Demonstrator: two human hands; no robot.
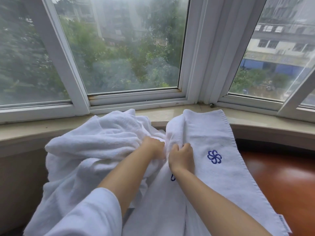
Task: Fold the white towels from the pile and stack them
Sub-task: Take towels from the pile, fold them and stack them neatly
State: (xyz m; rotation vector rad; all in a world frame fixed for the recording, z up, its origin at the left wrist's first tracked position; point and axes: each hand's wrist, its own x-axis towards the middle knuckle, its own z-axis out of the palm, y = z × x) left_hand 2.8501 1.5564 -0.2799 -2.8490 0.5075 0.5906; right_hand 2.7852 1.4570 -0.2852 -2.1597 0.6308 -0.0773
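- Nearest the camera, at the lower left of the frame, a white sleeve (88, 213) covers the left upper forearm; the right forearm is bare and enters from the lower right.
- Both arms reach forward and converge at the frame's centre, over white cloth.
- The left hand (153, 147) is clenched into the crumpled pile of white towels (95, 143), which fills the centre-left and reaches up to the window sill (255, 120).
- The right hand (181, 158), knuckles up, grips a bunched fold of the towel with the blue logo (214, 138), just beside the left hand.
- That towel lies fairly flat, its long axis running from the lower right of the frame up to the sill at centre; its hemmed edge runs along the right side, and the blue pinwheel emblem (214, 157) sits right of the right hand.
- A reddish-brown surface (281, 181) shows at the lower right, under the towel's edge.
- White-framed bay windows (131, 48) span the top, with trees and buildings outside.
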